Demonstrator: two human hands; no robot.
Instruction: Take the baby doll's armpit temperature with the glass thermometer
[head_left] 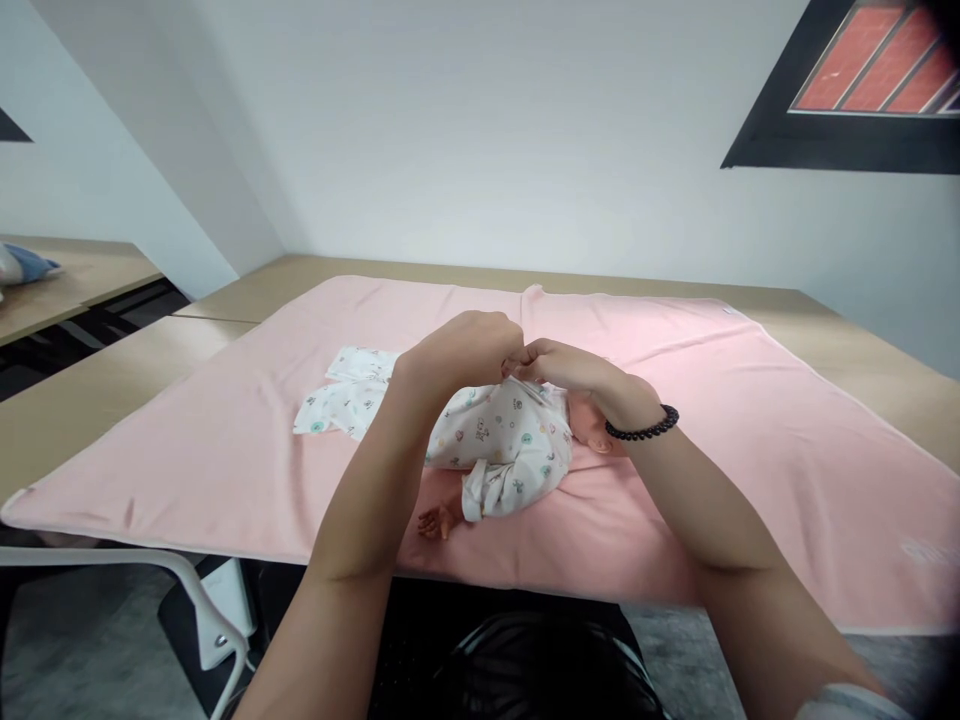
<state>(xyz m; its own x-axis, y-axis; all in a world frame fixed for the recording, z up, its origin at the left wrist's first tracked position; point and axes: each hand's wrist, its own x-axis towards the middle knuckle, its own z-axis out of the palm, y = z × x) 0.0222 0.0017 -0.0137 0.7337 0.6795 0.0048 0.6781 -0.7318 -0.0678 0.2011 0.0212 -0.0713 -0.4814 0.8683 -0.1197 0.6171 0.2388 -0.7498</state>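
Note:
A baby doll in a white patterned top (pixel 484 428) lies on its back on a pink blanket (pixel 225 430). The doll's head (pixel 592 425) points right and is partly hidden by my right wrist. My left hand (pixel 476 345) is closed over the front of the top, its fingertips mostly hidden behind the hand. Right beside it, my right hand (pixel 551 362) pinches the raised cloth of the top. Below them the doll's small hand (pixel 439 522) sticks out of a sleeve. White patterned trousers (pixel 345 395) show at the left, partly behind my left forearm.
The blanket covers most of a wooden table (pixel 832 335) that stands against a white wall. At the far left a blue and white item (pixel 26 265) rests on another table. A white chair frame (pixel 176 565) stands at the lower left.

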